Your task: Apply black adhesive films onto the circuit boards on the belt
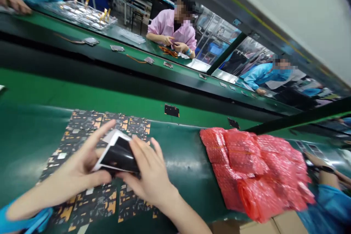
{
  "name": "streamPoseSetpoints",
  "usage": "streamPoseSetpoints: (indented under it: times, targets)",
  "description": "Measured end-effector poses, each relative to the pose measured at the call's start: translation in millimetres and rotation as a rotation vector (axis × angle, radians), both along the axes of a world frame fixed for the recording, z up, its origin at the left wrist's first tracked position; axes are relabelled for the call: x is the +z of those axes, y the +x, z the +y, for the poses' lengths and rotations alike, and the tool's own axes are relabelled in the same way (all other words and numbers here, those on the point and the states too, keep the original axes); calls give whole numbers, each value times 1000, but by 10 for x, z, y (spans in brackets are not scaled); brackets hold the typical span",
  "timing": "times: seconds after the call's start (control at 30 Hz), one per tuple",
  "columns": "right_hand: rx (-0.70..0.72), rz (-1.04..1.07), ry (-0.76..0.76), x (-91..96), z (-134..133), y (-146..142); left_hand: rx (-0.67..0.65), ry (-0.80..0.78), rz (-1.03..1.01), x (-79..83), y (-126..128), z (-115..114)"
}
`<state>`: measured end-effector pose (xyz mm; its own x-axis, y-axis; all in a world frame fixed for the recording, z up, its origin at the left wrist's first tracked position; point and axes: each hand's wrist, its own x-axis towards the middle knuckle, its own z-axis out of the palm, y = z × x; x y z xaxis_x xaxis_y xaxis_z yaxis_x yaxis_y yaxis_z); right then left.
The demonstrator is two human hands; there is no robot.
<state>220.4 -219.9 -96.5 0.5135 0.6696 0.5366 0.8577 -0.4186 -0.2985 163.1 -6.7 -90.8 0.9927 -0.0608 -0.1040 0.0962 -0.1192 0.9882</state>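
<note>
My left hand point(82, 164) cups the left edge of a thin black sheet stack with a white border point(117, 154), thumb below and index finger stretched up. My right hand point(150, 172) grips the stack's right side, its fingers over the glossy black face and its thumb under it. The stack is tilted, and whether it is one piece or several cannot be told. Beneath both hands lie rows of dark flat boards with orange patches point(95, 204), partly hidden by my hands and forearms.
Red bubble-wrap bags point(257, 168) are heaped to the right, above a cardboard box point(285, 225). A dark board point(172, 110) lies on the green strip point(131, 102) ahead. Co-workers sit across the line, behind a raised ledge point(186, 71) with small parts; a co-worker's arm point(327, 179) reaches in at right.
</note>
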Motion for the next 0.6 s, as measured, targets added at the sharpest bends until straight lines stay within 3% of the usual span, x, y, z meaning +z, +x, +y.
streamPoseSetpoints:
  times: [0.07, 0.2, 0.47, 0.6]
  targets:
    - [-17, 65, 50, 8, -100, 56, -68, -95, 28, 5, 12, -94]
    - [24, 103, 12, 47, -227, 42, -81, 22, -17, 9, 28, -155]
    - [-33, -105, -45, 110, -250, 3, -114, 15, -69, 70, 53, -187]
    - [95, -35, 47, 112, -244, 33, -202, 292, -177, 83, 47, -124]
